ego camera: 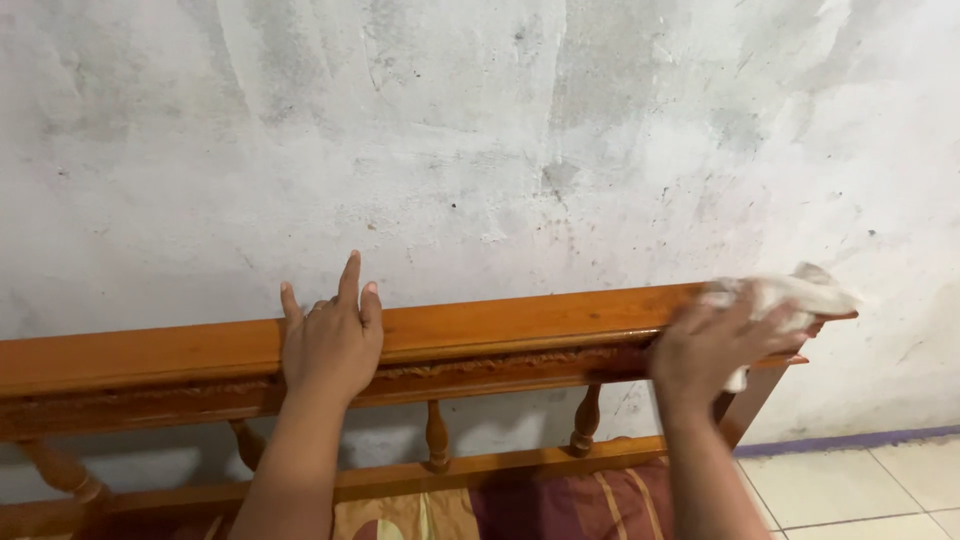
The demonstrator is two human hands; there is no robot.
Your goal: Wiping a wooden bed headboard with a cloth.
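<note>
My left hand rests flat on the top rail of a wooden headboard, fingers spread and pointing up toward the wall. My right hand presses a crumpled white cloth against the right end of the same rail, near its corner. The rail is glossy orange-brown wood with turned spindles below it. My right hand looks slightly blurred.
A stained grey-white plaster wall stands right behind the headboard. Below lies a maroon and tan striped cushion. Pale floor tiles and a purple skirting strip show at the lower right.
</note>
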